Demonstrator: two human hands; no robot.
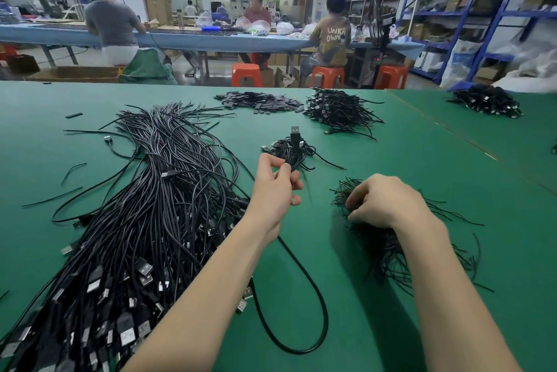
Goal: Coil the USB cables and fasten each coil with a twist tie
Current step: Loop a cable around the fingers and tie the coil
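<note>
Green work table (391, 142), seam line running off to the right. Left hand (275, 190) pinches a black USB cable (294, 157) near its plug, plug pointing up; the cable's slack loops on the mat below the wrist. Right hand (382, 202), fingers curled down into a heap of black twist ties (388, 248); whether it grips one, cannot tell. Left of the left hand: big loose cable bundle (156, 205). Beyond it: small cluster of tied coils (297, 148), farther piles. Room behind: blue bench (211, 40), seated workers, orange stools (246, 73), blue shelving (488, 12).
</note>
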